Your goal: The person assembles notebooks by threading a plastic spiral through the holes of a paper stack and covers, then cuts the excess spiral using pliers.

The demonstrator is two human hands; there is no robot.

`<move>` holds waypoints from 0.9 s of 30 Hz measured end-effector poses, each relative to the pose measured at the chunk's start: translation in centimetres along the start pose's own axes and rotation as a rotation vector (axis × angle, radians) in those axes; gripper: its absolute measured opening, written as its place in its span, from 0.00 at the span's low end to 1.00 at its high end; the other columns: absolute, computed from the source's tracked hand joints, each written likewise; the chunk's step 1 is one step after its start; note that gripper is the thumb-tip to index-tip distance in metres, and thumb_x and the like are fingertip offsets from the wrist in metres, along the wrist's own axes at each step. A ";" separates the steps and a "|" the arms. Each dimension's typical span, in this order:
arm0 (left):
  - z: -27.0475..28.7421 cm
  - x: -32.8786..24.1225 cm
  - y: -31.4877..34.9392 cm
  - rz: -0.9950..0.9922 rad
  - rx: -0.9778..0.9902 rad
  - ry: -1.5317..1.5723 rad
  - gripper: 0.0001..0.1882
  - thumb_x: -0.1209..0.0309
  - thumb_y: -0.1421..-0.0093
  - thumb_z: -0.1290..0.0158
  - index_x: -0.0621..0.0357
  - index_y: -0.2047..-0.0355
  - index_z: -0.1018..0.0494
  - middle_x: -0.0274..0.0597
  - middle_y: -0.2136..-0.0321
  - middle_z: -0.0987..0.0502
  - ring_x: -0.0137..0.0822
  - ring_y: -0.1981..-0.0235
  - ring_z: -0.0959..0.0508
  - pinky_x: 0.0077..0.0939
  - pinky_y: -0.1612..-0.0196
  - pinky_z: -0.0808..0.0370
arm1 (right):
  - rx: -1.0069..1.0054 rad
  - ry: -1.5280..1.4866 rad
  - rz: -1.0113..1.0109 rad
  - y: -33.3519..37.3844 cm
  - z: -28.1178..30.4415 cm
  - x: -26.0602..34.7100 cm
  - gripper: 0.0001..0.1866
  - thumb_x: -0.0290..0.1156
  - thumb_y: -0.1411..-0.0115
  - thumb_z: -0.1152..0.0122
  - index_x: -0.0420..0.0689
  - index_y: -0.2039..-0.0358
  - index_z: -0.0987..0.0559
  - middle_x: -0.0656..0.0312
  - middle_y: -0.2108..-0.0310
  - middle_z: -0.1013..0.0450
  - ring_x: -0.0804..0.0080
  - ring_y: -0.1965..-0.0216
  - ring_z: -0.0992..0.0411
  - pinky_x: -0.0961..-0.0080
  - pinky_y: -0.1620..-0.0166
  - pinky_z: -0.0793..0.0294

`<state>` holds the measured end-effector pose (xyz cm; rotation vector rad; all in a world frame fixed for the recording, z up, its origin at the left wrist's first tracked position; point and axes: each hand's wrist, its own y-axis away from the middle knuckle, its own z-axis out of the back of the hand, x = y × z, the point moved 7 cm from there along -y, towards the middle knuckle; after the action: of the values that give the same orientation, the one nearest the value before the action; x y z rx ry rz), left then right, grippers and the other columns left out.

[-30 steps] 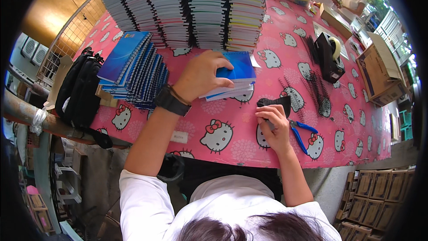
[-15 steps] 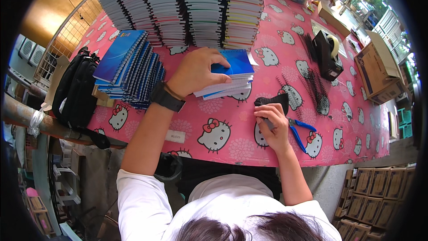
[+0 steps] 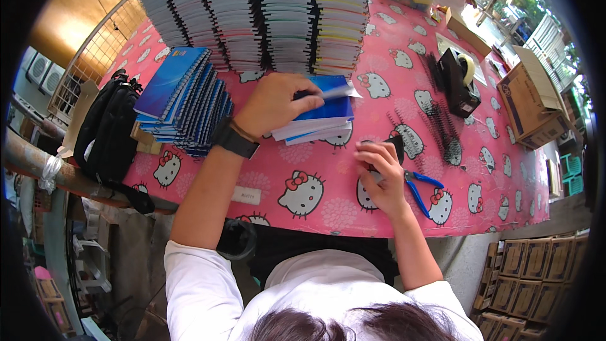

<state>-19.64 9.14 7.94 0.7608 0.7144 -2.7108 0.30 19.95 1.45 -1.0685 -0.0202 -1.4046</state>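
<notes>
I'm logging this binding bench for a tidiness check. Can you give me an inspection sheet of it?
Surface: pink cartoon-cat tablecloth, crowded.
Job's things: left hand lies on a small stack of blue notebooks; right hand grips a black object.
Clutter: fanned blue notebooks, tall bound stacks, black binding coils, blue-handled pliers, tape dispenser.
Fingers: left spread flat; right curled shut.
Cables: nothing seen.
Surroundings: black bag, cardboard box.
</notes>
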 end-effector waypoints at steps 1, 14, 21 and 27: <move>0.4 -0.2 0.0 0.040 -0.022 -0.016 0.13 0.65 0.45 0.40 0.59 0.63 0.21 0.45 0.64 0.20 0.43 0.66 0.22 0.31 0.61 0.26 | -0.010 0.063 0.054 -1.5 0.1 1.6 0.16 0.26 0.47 0.40 0.44 0.56 0.22 0.58 0.50 0.27 0.57 0.48 0.33 0.63 0.48 0.33; -0.8 -11.2 11.7 -0.323 -0.261 -0.457 0.18 0.72 0.48 0.42 0.49 0.55 0.21 0.33 0.55 0.24 0.32 0.56 0.25 0.31 0.51 0.32 | 0.021 -1.258 -0.619 -2.1 -1.9 1.5 0.21 0.29 0.38 0.41 0.36 0.46 0.31 0.60 0.57 0.26 0.80 0.56 0.30 0.80 0.52 0.29; -4.9 -3.2 15.9 0.312 -0.693 0.628 0.35 0.81 0.50 0.40 0.57 0.41 0.38 0.44 0.52 0.27 0.39 0.48 0.30 0.34 0.46 0.32 | 0.097 -0.496 -0.261 1.6 -2.3 2.6 0.19 0.20 0.41 0.41 0.40 0.48 0.28 0.58 0.57 0.25 0.75 0.55 0.28 0.81 0.51 0.30; -9.5 -2.5 16.8 0.476 -0.529 0.883 0.26 0.85 0.47 0.44 0.59 0.49 0.36 0.42 0.60 0.28 0.31 0.58 0.27 0.27 0.53 0.28 | -0.103 -0.904 -0.572 3.7 -5.2 1.5 0.10 0.31 0.37 0.41 0.40 0.58 0.28 0.65 0.66 0.27 0.82 0.64 0.31 0.84 0.58 0.31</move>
<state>-7.76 -0.09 -4.34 1.7030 1.1556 -1.5754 0.69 14.93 -2.76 -1.7990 -0.9794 -1.2953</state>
